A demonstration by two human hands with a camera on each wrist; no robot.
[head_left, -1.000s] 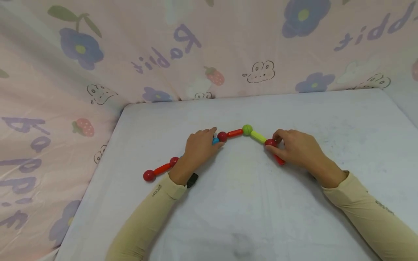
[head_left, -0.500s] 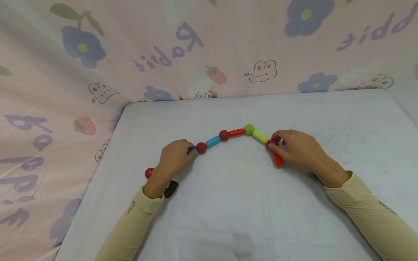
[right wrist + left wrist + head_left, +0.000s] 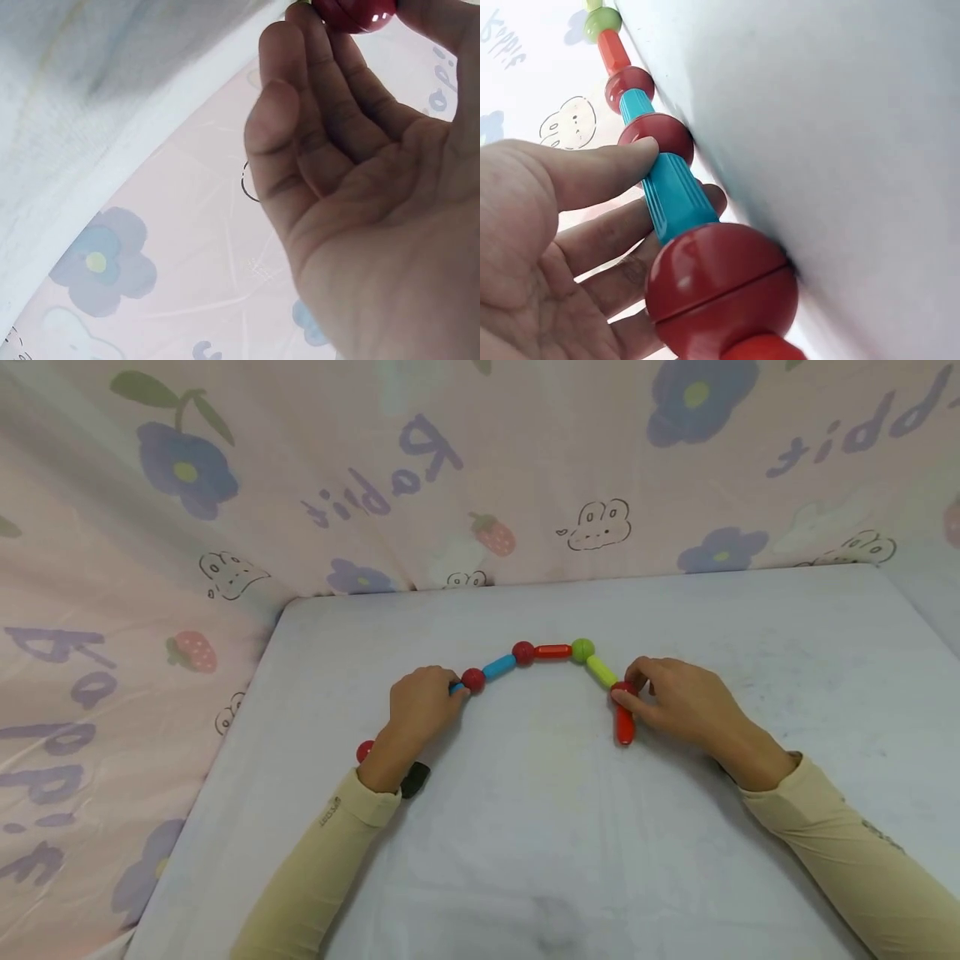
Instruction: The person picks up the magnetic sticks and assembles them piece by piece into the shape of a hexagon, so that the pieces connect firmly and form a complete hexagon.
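A chain of magnetic sticks and balls curves across the white table. My left hand (image 3: 423,703) pinches a blue stick (image 3: 676,196) between thumb and fingers, the thumb tip reaching the red ball (image 3: 660,139) beside it. A larger-looking red ball (image 3: 720,289) sits at the stick's near end. Further right come another blue stick (image 3: 499,667), a red ball (image 3: 523,652), a red stick (image 3: 553,651), a green ball (image 3: 582,650) and a green stick (image 3: 602,672). My right hand (image 3: 686,697) pinches the red ball (image 3: 356,13) after these, from which a red stick (image 3: 624,727) points toward me.
The chain's left end shows a red ball (image 3: 365,752), and my left wrist hides the part beside it. A black wrist device (image 3: 416,780) overlaps the table (image 3: 525,843). A printed curtain (image 3: 495,460) borders the table's back and left.
My left hand slid left along the chain, then came back slightly right, still pinching it. The chain's middle has bowed away from me, and the right-end red stick has swung left.
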